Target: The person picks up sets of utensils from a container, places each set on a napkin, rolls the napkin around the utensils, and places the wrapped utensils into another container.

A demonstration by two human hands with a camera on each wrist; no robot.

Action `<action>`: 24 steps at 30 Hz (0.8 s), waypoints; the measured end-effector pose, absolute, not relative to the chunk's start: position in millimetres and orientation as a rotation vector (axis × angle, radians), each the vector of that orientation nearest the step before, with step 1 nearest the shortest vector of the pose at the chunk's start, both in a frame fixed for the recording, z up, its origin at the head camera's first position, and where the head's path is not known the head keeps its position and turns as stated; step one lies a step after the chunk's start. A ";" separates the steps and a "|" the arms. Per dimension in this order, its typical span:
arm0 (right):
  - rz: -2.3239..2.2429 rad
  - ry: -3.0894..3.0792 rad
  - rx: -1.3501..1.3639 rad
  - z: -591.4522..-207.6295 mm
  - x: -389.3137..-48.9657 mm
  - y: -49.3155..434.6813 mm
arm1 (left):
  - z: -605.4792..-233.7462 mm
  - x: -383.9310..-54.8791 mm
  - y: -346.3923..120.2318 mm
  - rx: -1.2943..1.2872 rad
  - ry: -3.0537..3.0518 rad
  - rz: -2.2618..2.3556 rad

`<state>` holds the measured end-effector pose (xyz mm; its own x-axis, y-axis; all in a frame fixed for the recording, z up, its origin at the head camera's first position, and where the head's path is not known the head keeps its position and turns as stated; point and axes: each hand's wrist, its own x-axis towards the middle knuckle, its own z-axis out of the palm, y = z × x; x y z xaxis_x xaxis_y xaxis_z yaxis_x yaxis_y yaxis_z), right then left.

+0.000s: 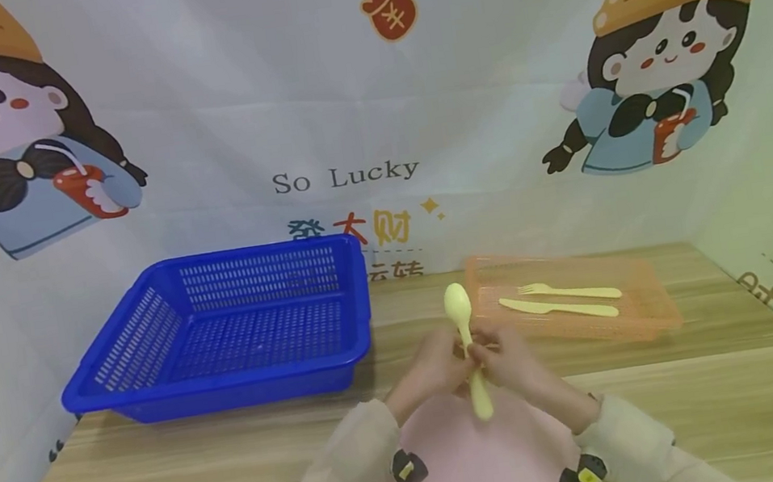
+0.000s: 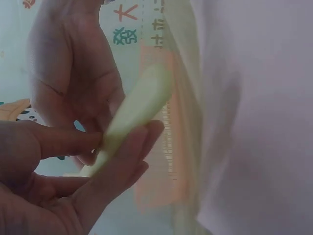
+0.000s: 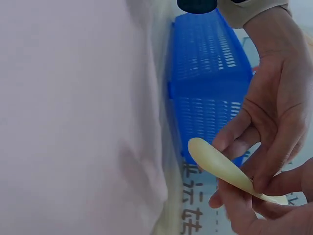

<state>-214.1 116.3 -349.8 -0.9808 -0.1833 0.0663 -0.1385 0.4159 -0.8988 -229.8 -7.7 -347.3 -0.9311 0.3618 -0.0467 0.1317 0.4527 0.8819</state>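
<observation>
Both hands hold one pale yellow spoon (image 1: 457, 305) above the table's front middle, its bowl pointing up and away and its handle toward me. The left hand (image 1: 439, 364) pinches the handle from the left, and the right hand (image 1: 507, 354) pinches it from the right. In the left wrist view, thumb and fingers close around the spoon's handle (image 2: 142, 105). The right wrist view shows the handle end (image 3: 215, 161) jutting out past the fingers of both hands. Below the hands lies a pink cloth (image 1: 477, 457).
A blue plastic basket (image 1: 245, 395) stands at the left. On the right, an orange tray (image 1: 648, 312) holds a yellow fork (image 1: 576, 292) and a yellow knife (image 1: 564, 307). A printed cloth (image 1: 470, 99) hangs behind the wooden table (image 1: 745, 405).
</observation>
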 end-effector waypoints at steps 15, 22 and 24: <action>-1.549 2.544 -0.491 -377.5 -205.9 105.0 | -369.5 -226.6 -39.8 0.273 2.467 1.509; -1.271 2.602 -0.603 -382.3 -197.7 103.8 | -382.8 -230.7 -43.9 0.171 2.494 1.507; -1.223 2.618 -0.602 -382.6 -196.0 101.6 | -384.6 -230.1 -44.0 0.168 2.489 1.488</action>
<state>-196.0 101.6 -382.6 -0.8995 -0.4369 -0.0001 -0.2803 0.5772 -0.7670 -230.1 -44.0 -384.6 -0.9654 0.2181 -0.1428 -0.0226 0.4760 0.8792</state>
